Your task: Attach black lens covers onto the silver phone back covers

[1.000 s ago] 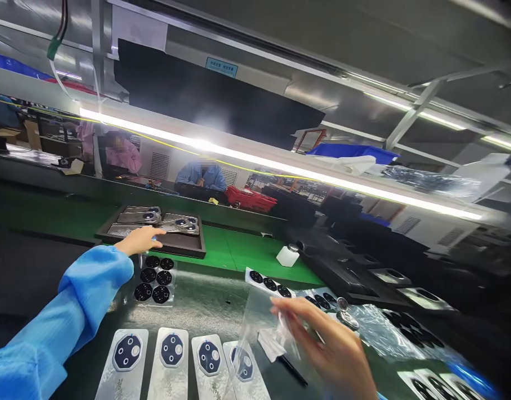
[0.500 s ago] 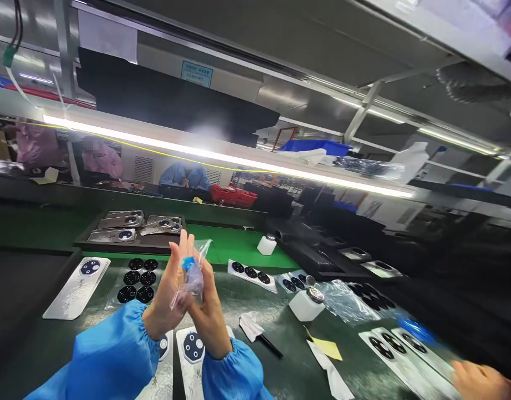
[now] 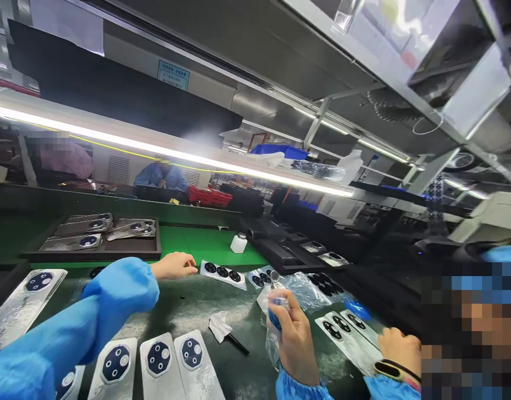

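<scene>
My left hand [image 3: 174,265] reaches out over the bench, its fingers bent, beside a white strip [image 3: 224,274] with three black discs. Whether anything is between those fingers is too small to tell. Crumpled clear and blue plastic film [image 3: 280,311] is gripped in my right hand [image 3: 296,333], which is in front of a white bottle [image 3: 262,299] with a metal cap. Silver panels with dark round camera plates [image 3: 158,358] lie along the near edge. A white tissue [image 3: 219,326] with a black stick [image 3: 238,343] lies between my hands.
A dark tray [image 3: 157,244] with stacked panels stands at the back left. A small white bottle [image 3: 239,243] stands on the green mat. At right, a co-worker's hand [image 3: 399,347] with a wristband is near more panels [image 3: 351,347]; plastic sheets [image 3: 299,291] lie behind.
My hands have parted: the left went away to the left, the right moved right with the film. The view has turned right, and a co-worker's head has come in at right.
</scene>
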### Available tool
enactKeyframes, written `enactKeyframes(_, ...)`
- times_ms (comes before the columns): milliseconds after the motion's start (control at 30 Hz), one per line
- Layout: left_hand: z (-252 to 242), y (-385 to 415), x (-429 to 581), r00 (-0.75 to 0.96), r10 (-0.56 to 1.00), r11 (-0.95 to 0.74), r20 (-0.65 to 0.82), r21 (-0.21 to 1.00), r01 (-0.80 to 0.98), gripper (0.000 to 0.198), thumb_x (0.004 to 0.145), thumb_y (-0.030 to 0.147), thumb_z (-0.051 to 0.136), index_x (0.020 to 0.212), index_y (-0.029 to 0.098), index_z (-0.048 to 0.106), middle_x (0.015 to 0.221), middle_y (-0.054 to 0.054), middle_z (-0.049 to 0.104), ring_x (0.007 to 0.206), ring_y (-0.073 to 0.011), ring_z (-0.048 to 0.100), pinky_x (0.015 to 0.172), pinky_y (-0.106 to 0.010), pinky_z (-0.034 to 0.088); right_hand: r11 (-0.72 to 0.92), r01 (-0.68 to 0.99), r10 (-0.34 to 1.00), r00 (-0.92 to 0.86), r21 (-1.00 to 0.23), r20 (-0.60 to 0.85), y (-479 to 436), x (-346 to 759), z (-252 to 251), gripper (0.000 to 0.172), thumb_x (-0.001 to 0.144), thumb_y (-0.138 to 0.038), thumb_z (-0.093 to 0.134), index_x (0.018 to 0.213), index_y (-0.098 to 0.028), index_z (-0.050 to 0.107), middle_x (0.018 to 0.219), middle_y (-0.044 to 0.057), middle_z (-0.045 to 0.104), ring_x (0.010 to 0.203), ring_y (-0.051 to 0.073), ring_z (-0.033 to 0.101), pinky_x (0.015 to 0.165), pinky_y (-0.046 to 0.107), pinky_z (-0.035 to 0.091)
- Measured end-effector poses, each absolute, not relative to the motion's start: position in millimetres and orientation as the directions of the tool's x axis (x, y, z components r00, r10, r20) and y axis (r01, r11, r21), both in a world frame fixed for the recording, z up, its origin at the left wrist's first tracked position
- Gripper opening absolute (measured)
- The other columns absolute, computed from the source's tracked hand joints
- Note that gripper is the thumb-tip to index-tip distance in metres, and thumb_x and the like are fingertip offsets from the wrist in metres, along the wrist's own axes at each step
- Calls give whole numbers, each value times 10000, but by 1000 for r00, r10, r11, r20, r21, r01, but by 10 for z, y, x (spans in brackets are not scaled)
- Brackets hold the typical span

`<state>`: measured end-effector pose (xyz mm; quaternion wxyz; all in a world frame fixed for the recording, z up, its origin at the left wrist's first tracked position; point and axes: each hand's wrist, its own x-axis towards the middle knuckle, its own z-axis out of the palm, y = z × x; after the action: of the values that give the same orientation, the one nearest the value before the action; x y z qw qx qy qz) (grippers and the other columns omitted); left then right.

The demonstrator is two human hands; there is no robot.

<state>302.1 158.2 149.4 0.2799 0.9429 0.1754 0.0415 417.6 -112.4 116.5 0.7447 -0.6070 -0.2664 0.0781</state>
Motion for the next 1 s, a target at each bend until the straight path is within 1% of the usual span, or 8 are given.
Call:
enactKeyframes(133, 1260, 1755, 3582, 907, 417, -840, -50, 360, 406, 316, 951, 332, 605, 1220, 166, 585, 1242, -93, 603, 1066, -234, 623, 903, -447, 540, 194, 66, 479, 865, -979, 153, -1071, 4454, 1021, 431, 732, -620, 711, 710, -201, 616, 615, -29, 549, 480, 96, 464, 410, 193, 371)
enactKeyframes(200, 1118, 1764, 3818, 905, 423, -860, -41, 298, 415, 319, 953, 334, 601, 1226, 170, 582, 1252, -95, 598, 1072, -235, 621, 906, -448, 539, 187, 26, 486, 866, -982, 115, -958, 4548, 881, 487, 674, -659, 741, 690, -182, 642, 635, 4, 611, 519, 127, 532, 442, 223, 421)
enactKeyframes(267, 986, 1738, 4025, 914, 405, -882, -21, 253, 397, 324, 954, 334, 600, 1234, 173, 579, 1267, -96, 591, 1085, -238, 616, 916, -454, 534, 199, 13, 485, 868, -980, 110, -832, 4606, 720, 502, 613, -636, 792, 734, -163, 677, 721, 50, 681, 629, 178, 616, 543, 267, 496)
enactKeyframes(333, 876, 1696, 4214, 928, 372, -906, 1, 217, 363, 336, 952, 334, 602, 1246, 172, 572, 1280, -99, 584, 1098, -244, 611, 924, -462, 530, 220, 11, 474, 873, -975, 117, -727, 4636, 561, 496, 591, -608, 815, 734, -162, 653, 670, 37, 669, 607, 184, 617, 578, 296, 510)
enactKeyframes(467, 722, 1628, 4537, 950, 311, -941, 22, 149, 305, 344, 950, 337, 606, 1248, 169, 570, 1274, -98, 588, 1097, -246, 612, 924, -466, 529, 258, 75, 394, 902, -963, 176, -651, 4697, 328, 532, 599, -536, 840, 949, -193, 631, 645, -43, 618, 531, 122, 539, 537, 241, 441)
enactKeyframes(600, 638, 1614, 4729, 965, 264, -962, 14, 79, 262, 334, 947, 338, 611, 1229, 163, 580, 1251, -94, 599, 1086, -242, 617, 918, -463, 531, 251, 146, 316, 922, -957, 223, -695, 4801, 215, 504, 645, -555, 803, 942, -172, 666, 685, -21, 616, 587, 125, 532, 563, 235, 426)
enactKeyframes(800, 592, 1586, 4785, 975, 220, -975, 24, 23, 219, 328, 948, 335, 610, 1223, 160, 583, 1246, -94, 601, 1082, -242, 618, 914, -460, 533, 217, 184, 267, 934, -959, 239, -727, 4869, 127, 482, 692, -596, 752, 894, -164, 683, 752, 23, 637, 683, 167, 583, 614, 260, 474)
enactKeyframes(1000, 595, 1456, 4770, 966, 253, -966, 56, 61, 250, 338, 949, 332, 608, 1240, 164, 573, 1269, -98, 588, 1097, -247, 611, 921, -466, 530, 163, 207, 309, 918, -965, 249, -769, 4874, 144, 423, 730, -577, 726, 845, -172, 683, 704, 1, 599, 636, 149, 548, 574, 237, 445)
